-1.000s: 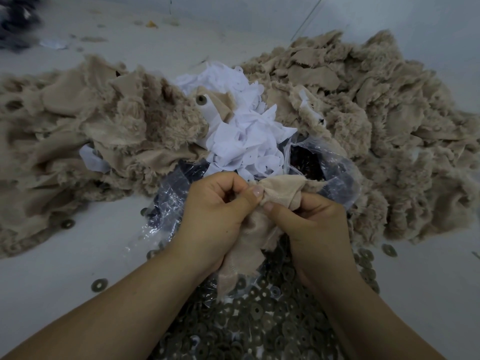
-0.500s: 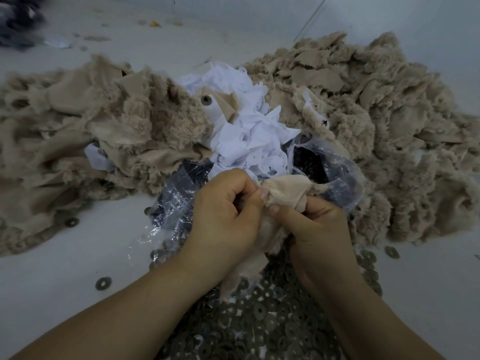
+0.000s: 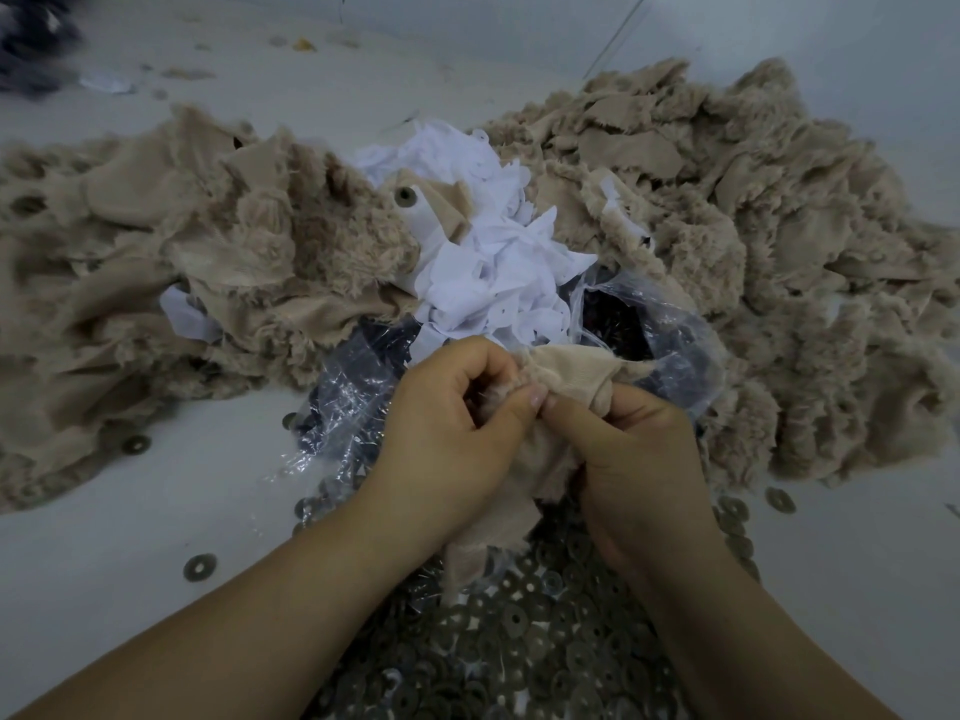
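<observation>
Tan fuzzy cloth piece [image 3: 566, 368], soft and crumpled, sits between both hands above the pile of metal rings [image 3: 519, 641]. Left hand [image 3: 447, 433] and right hand [image 3: 639, 459] both pinch it tight.

Sewing workshop — heaped plush fabric scraps [image 3: 727, 210] — loose metal washers [image 3: 519, 646].

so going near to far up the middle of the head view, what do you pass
pile of metal washers → left hand and right hand pinching a beige fabric piece → clear plastic bag → white fabric scraps → small yellow scrap on the table
</observation>
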Demonstrator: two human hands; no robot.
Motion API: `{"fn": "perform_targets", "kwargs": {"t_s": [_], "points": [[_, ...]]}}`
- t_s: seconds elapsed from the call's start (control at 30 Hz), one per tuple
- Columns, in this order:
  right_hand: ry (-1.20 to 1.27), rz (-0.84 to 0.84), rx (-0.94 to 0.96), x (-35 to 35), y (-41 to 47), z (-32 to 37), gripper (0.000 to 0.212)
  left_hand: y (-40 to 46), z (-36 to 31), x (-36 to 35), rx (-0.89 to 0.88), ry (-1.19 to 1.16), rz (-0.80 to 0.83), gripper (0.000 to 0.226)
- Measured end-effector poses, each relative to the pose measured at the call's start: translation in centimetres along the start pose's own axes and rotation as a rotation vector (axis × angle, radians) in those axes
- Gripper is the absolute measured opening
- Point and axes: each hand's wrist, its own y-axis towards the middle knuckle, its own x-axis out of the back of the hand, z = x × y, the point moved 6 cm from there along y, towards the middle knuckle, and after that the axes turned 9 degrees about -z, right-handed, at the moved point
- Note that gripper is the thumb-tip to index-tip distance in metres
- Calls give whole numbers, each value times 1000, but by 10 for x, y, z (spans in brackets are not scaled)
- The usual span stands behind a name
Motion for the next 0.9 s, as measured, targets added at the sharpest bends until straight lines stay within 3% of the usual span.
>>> {"fn": "perform_targets", "kwargs": {"t_s": [0.13, 0.33, 0.53, 0.73, 0.9], "points": [[-105, -42, 161, 2, -3, 10, 10, 0, 5, 0, 46, -30, 4, 17], [-82, -51, 144, 1, -2, 7, 10, -1, 18, -1, 230, -230, 30, 16], [-80, -32, 164, -1, -3, 6, 11, -2, 20, 0, 305, -279, 6, 25], [88, -29, 23, -3, -5, -3, 12, -3, 13, 1, 217, -184, -21, 23], [133, -5, -59, -4, -2, -4, 10, -4, 17, -3, 269, -242, 13, 23]]}}
